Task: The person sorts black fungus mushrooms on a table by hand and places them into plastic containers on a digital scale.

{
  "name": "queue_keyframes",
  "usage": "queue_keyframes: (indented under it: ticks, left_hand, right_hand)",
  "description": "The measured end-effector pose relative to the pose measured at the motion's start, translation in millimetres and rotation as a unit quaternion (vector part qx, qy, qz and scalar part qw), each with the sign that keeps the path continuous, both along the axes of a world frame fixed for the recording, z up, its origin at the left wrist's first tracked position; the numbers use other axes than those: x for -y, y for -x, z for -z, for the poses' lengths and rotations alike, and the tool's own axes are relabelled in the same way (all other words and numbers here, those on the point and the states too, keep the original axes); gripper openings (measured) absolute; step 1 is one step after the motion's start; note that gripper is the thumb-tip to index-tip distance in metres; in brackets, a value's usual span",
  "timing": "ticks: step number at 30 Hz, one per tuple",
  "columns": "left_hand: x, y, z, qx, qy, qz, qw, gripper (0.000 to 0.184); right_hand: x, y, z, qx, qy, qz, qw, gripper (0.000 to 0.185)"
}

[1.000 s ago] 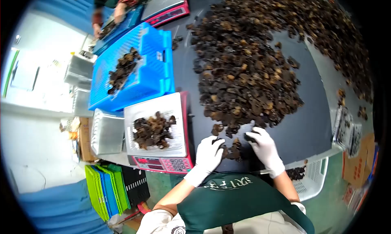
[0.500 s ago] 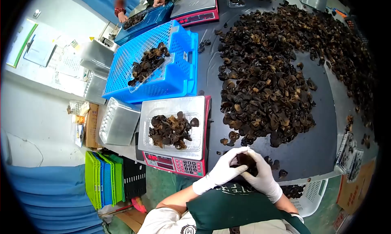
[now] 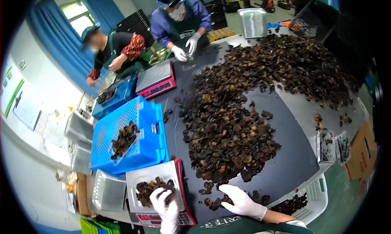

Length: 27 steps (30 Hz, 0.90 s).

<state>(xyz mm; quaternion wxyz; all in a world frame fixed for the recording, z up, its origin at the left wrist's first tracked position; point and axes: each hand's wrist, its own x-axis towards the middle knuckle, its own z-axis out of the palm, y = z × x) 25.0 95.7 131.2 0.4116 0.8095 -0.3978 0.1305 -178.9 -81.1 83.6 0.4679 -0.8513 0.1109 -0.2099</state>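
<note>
My left hand [image 3: 165,204], in a white glove, is over the right part of the clear tray of dark fungus [image 3: 147,191] on the red-edged scale [image 3: 179,173]. Its fingers are curled, and whether they grip a piece is hidden. My right hand [image 3: 240,202], also gloved, rests low at the near edge of the dark table mat [image 3: 291,152], fingers apart, beside a few loose fungus pieces [image 3: 214,203]. Beyond it spreads a large heap of dark fungus [image 3: 228,140].
Left of the heap stands an upturned blue basket [image 3: 152,132] with a filled tray on it. Clear trays [image 3: 110,191] are stacked beside the scale. Two co-workers [image 3: 181,26] [image 3: 116,50] stand across the table. A white basket [image 3: 313,199] is low at the right.
The view has tilted up, showing the co-workers. My hands, together around a dark piece half a second ago, have parted; my left hand has moved over the scale's tray.
</note>
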Motion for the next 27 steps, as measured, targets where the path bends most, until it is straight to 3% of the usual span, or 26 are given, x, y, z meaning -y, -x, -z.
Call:
queue_keyframes:
  ticks: [2,5,6,9,14,15,17,18,23,27]
  left_hand:
    - [-15,-24,10,0.114,-0.096,-0.030,0.988,0.038]
    - [-28,-28,24,0.122,-0.285,0.012,0.951,0.047]
    - [-30,-27,23,0.061,-0.302,0.025,0.951,0.046]
    - [-33,-24,19,0.057,-0.289,0.013,0.956,0.042]
    - [-25,-7,7,0.051,-0.155,0.017,0.987,0.034]
    - [-21,-2,8,0.035,-0.108,0.044,0.993,0.034]
    - [-16,12,14,-0.060,-0.074,0.088,0.992,0.033]
    - [-2,25,-5,-0.004,-0.114,0.114,0.987,0.033]
    - [23,57,17,-0.128,-0.246,0.239,0.931,0.044]
    - [24,66,57,-0.136,-0.332,0.279,0.891,0.054]
  right_hand:
    - [2,4,12,-0.022,0.017,-0.007,1.000,0.056]
    - [2,9,29,-0.039,0.041,-0.024,0.998,0.054]
    - [3,10,31,-0.047,0.061,-0.040,0.996,0.052]
    - [9,18,27,-0.077,0.065,-0.051,0.994,0.048]
    - [29,40,27,0.018,0.102,0.105,0.989,0.033]
    - [35,47,35,0.000,0.082,0.114,0.990,0.032]
    - [42,62,32,-0.042,0.147,0.164,0.974,0.032]
    - [43,70,31,-0.083,0.145,0.185,0.969,0.034]
    - [44,97,21,-0.296,0.073,0.148,0.941,0.049]
    - [31,88,15,-0.360,0.057,0.132,0.922,0.072]
